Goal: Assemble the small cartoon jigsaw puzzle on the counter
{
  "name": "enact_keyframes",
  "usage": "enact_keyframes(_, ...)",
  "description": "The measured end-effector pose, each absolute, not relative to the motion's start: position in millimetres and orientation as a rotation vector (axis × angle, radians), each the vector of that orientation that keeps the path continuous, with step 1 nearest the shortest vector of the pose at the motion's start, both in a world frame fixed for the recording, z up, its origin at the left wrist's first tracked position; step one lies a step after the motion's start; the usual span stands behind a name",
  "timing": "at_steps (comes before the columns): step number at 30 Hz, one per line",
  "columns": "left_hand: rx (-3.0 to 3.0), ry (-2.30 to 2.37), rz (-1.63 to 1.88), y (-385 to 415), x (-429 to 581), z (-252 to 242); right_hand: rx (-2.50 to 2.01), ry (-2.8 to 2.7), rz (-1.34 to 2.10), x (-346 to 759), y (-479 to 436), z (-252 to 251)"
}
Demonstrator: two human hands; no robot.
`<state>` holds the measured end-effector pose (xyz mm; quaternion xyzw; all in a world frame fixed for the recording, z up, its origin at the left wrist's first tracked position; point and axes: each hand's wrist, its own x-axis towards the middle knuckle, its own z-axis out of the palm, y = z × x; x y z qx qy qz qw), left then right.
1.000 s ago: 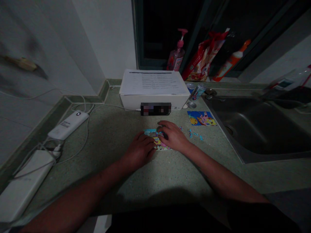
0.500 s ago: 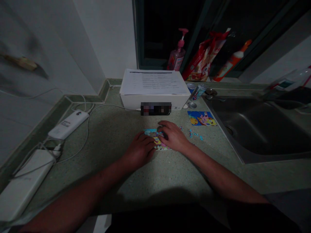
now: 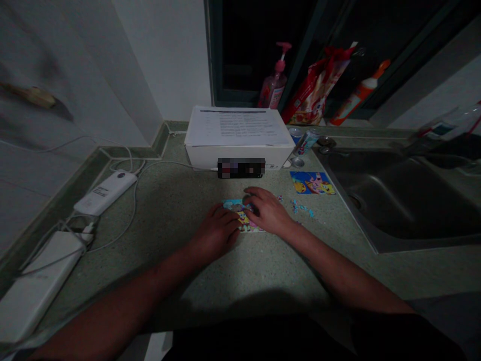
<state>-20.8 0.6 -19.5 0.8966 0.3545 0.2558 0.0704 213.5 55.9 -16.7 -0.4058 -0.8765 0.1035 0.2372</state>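
A small colourful jigsaw puzzle (image 3: 246,219) with cartoon characters lies on the counter between my two hands, which cover its left and right parts. My left hand (image 3: 218,228) rests open, palm down, with its fingers over the puzzle's left edge. From the right, my right hand (image 3: 268,210) arches over the puzzle, thumb and fingers apart; no piece shows between them. Small loose puzzle pieces (image 3: 295,205) are scattered just right of this hand. Farther right, near the sink, is a blue picture card (image 3: 312,183) with yellow and pink cartoon figures.
Behind the puzzle stands a white box (image 3: 205,156) topped by a printed sheet (image 3: 236,128), with a black device (image 3: 240,169) in front. Cans (image 3: 307,142) stand beside it. A metal sink (image 3: 406,195) lies right. Power banks (image 3: 107,193) and cables occupy the left.
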Motion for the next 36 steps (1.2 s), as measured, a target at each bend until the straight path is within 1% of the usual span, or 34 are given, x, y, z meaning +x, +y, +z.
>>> enact_keyframes(7,2.706,1.078,0.737,0,-22,-19,-1.095,-2.395,0.284,212,56,-17)
enact_keyframes(19,2.689,1.082,0.712,0,-21,-20,-0.979,-2.434,0.184,213,55,-18)
enact_keyframes(29,2.694,1.078,0.722,0,-21,-21,-0.942,-2.479,0.189,216,52,-16)
enact_keyframes(32,2.697,1.088,0.725,0,-22,-21,-0.968,-2.450,0.219,222,54,-9)
enact_keyframes(36,2.713,1.071,0.737,1,-23,-22,-1.075,-2.259,0.213,248,60,16)
